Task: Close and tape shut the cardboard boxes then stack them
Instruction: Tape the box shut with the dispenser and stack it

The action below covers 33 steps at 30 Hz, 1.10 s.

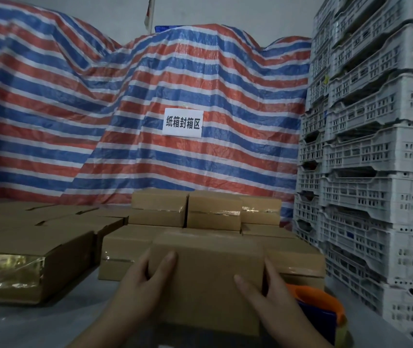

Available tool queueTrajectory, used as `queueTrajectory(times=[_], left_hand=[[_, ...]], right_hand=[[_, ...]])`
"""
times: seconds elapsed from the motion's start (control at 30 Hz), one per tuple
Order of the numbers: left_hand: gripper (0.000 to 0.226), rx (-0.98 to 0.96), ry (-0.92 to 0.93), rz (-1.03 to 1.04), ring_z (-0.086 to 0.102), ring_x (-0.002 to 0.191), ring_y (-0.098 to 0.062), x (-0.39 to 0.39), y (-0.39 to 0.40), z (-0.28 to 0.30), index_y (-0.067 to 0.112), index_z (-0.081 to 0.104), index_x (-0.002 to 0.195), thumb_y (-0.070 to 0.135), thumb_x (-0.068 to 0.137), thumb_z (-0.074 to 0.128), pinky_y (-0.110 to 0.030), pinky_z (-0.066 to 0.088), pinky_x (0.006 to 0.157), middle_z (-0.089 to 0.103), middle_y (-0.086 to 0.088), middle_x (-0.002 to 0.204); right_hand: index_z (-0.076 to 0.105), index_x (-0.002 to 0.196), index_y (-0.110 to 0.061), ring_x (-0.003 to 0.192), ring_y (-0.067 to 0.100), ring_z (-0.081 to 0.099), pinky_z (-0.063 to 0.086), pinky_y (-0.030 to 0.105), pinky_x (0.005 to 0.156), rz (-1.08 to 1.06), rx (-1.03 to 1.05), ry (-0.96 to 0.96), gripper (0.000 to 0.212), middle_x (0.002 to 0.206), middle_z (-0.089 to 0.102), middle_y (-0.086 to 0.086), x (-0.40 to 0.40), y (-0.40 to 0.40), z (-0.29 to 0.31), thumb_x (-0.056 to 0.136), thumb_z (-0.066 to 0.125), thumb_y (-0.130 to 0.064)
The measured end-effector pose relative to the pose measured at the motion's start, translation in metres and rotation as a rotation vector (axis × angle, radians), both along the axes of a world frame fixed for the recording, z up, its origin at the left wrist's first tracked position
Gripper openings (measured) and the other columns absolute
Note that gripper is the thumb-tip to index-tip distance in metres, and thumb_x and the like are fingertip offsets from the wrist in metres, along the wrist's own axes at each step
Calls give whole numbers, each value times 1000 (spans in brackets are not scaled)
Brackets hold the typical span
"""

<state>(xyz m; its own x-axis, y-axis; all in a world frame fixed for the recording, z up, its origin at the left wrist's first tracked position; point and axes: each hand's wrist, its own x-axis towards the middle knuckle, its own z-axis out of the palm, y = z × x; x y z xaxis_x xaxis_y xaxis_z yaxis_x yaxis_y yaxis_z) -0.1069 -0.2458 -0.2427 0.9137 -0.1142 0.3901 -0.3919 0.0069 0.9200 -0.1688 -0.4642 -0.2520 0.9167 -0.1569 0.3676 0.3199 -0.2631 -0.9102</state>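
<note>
We grip a closed cardboard box with left hand and right hand clasping opposite sides, steadying it for stacking at twelve o'clock.

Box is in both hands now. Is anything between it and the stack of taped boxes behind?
Nothing visible blocks it. The left hand and right hand hold the cardboard box just in front of the stack of taped boxes. The orange tape dispenser sits off to the right, out of the path.
</note>
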Motion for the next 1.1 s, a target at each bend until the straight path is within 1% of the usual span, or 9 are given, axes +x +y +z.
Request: queueTrajectory(times=[0.1, 0.23, 0.3, 0.47, 0.6, 0.7, 0.8, 0.93, 1.1], left_hand=[[46, 0, -142, 27, 60, 73, 1, -3, -28, 48, 43, 56, 92, 76, 61, 48, -19, 42, 55, 62, 19, 85], [41, -53, -243, 8, 56, 84, -6, 18, -87, 112, 39, 51, 96, 75, 76, 50, -27, 47, 59, 54, 16, 93], [45, -48, -243, -7, 56, 90, -10, 39, -119, 134, 32, 49, 112, 68, 86, 51, -32, 50, 67, 55, 11, 100], [54, 121, -361, -259, 60, 85, 10, 85, -177, 131, 48, 32, 124, 55, 84, 67, -10, 49, 56, 53, 25, 110], [113, 449, -493, -384, 47, 119, -1, 135, -208, 107, 58, -5, 143, 48, 71, 82, -23, 47, 93, 37, 28, 131], [128, 632, -469, -266, 34, 123, -3, 165, -223, 99, 50, -25, 144, 55, 69, 79, -22, 34, 95, 28, 16, 148], [116, 805, -536, -79, 39, 132, -15, 186, -234, 95, 52, -14, 144, 73, 67, 69, -25, 34, 91, 31, 1, 155], [112, 896, -504, 7, 40, 133, -22, 204, -243, 94, 45, -8, 149, 81, 68, 60, -26, 36, 92, 32, -2, 155], [100, 1001, -671, 182, 42, 124, -19, 220, -245, 101, 29, 20, 149, 82, 72, 53, -38, 41, 100, 45, -1, 141]], right_hand=[[41, 147, -44, 90, -4, 67, 53, 13, 68, -201, 38, -160, 98, 110, 66, -24, 6, -20, 32, 61, 68, -82], [59, 121, -48, 101, 15, 69, 56, 40, 89, -281, 165, -281, 55, 115, 70, -10, 19, -60, 91, 75, 65, -77], [62, 106, -44, 95, 17, 71, 58, 38, 79, -306, 218, -288, 28, 111, 72, -7, 30, -87, 116, 85, 66, -63], [66, 121, -21, 95, 31, 71, 54, 37, 70, -353, 330, -125, 48, 110, 74, 10, 76, -167, 145, 88, 68, -56], [71, 113, -14, 77, 29, 74, 54, 28, 54, -315, 349, -31, 42, 101, 76, 13, 120, -216, 138, 89, 69, -50], [70, 114, -17, 72, 28, 75, 54, 28, 53, -265, 376, 48, 39, 96, 77, 12, 152, -239, 129, 91, 67, -49], [69, 111, -18, 63, 27, 75, 55, 30, 52, -206, 384, 116, 35, 80, 78, 10, 177, -254, 124, 96, 60, -48], [72, 106, -14, 69, 31, 73, 58, 41, 72, -180, 418, 124, 36, 83, 76, 12, 201, -267, 120, 94, 60, -45], [74, 89, -13, 58, 29, 73, 58, 43, 53, -166, 461, 169, 34, 76, 76, 12, 218, -271, 113, 89, 62, -45]])
